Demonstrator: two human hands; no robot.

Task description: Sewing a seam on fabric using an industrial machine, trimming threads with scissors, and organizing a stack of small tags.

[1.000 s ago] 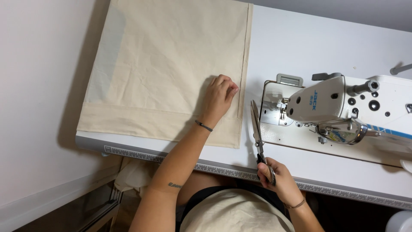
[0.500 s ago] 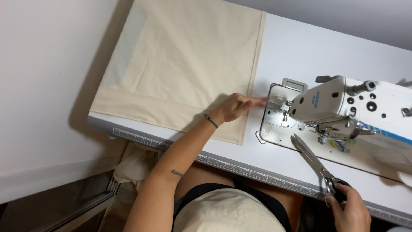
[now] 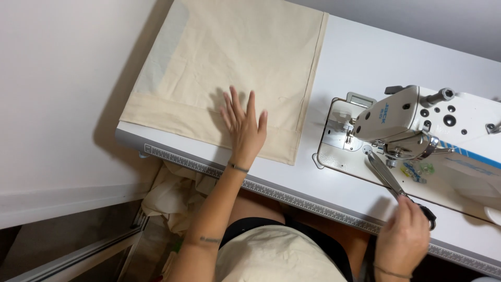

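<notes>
Long white sewing table (image 3: 365, 57) with ruled metal front edge (image 3: 292, 197) runs left to right. Plain pale wall (image 3: 57, 89) at left (table's shadow falls on it). Grey surface (image 3: 433, 21) beyond far edge. Dim floor and metal rail (image 3: 78, 256) near left. Light soft, even.

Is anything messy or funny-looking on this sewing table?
Mostly tidy. The cream fabric lies flat under the left hand, though its left edge hangs past the table. More cloth sits bunched below the table's front edge. The right hand holds scissors beside the sewing machine.
</notes>
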